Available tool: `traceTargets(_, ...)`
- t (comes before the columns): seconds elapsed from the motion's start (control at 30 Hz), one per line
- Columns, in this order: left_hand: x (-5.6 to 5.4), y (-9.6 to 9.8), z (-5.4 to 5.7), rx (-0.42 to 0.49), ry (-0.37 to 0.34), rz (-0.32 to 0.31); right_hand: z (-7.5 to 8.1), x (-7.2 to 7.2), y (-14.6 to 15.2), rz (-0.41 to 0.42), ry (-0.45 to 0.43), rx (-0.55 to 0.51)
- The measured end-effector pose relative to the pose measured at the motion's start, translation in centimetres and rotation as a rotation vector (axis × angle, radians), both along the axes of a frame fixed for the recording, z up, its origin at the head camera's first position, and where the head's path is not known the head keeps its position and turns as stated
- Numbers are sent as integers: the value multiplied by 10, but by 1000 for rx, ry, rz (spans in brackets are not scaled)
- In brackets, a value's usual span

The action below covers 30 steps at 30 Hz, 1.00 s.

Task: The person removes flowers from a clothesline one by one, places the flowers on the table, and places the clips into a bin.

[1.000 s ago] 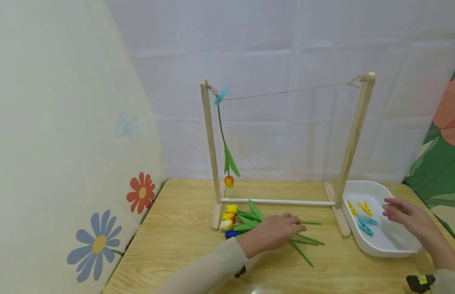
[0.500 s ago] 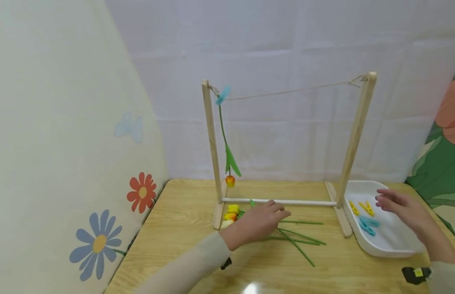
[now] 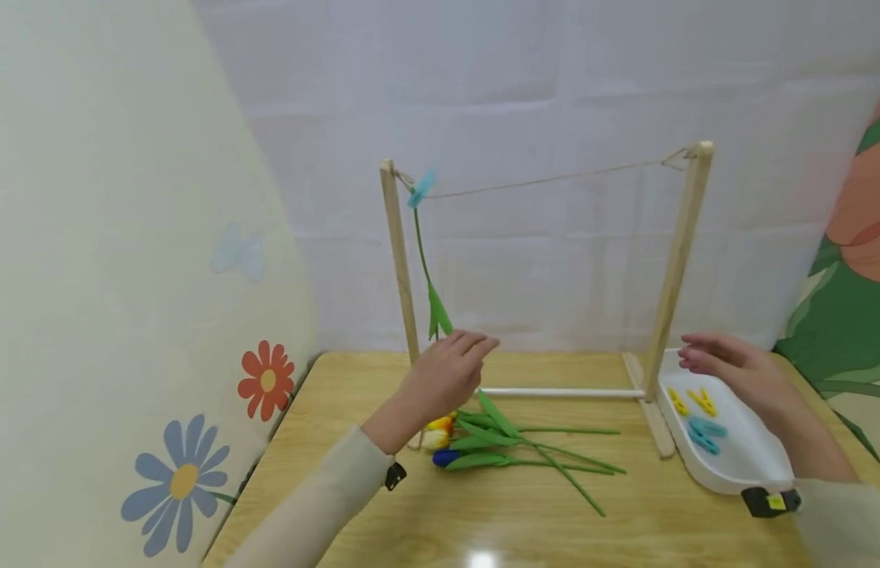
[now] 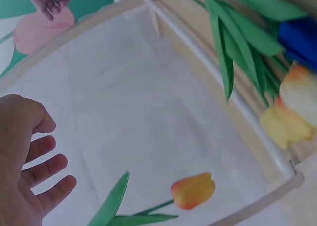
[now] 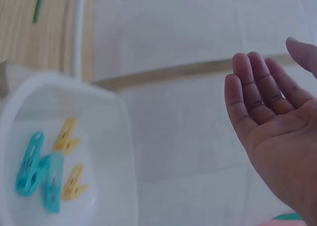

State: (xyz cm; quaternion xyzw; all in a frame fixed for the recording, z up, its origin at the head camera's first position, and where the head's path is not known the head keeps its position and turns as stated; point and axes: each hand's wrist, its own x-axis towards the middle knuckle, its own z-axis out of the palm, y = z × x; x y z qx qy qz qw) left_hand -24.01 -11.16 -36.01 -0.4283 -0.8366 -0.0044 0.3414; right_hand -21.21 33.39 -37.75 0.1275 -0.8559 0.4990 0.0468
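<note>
The hanging tulip (image 3: pixel 431 300) dangles from a blue peg (image 3: pixel 421 188) by the wooden frame's (image 3: pixel 398 260) left post — the left hand (image 3: pixel 447 371), fingers loose and empty, reaches beside its head. The right hand (image 3: pixel 731 371) hovers open, empty, over the white tray (image 3: pixel 759 465) right of the frame.

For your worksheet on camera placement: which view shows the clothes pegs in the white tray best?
The right wrist view: it looks straight down into the white tray, so all four clothes pegs, two teal and two yellow, show large and apart. The head view shows them small, at the frame's right side. The left wrist view shows none.
</note>
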Motion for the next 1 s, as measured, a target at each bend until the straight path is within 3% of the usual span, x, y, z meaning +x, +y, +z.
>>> traceTargets(0.3, -12, -20, 18, 248, 21, 70, 36, -7, -41, 150, 94, -99)
traceTargets(0.57, -25, -25, 32, 503, -47, 130, 76, -25, -85, 250, 129, -175)
traceTargets(0.67, -28, -25, 35, 546, -74, 135, 87, -33, -99, 272, 147, -258)
traceTargets(0.83, -30, -22, 39, 616, -111, 132, 99, -50, -121, 325, 183, -522)
traceTargets(1.0, -34, -14, 46, 704, -258, 190, 112, -61, -142, 335, 190, -727)
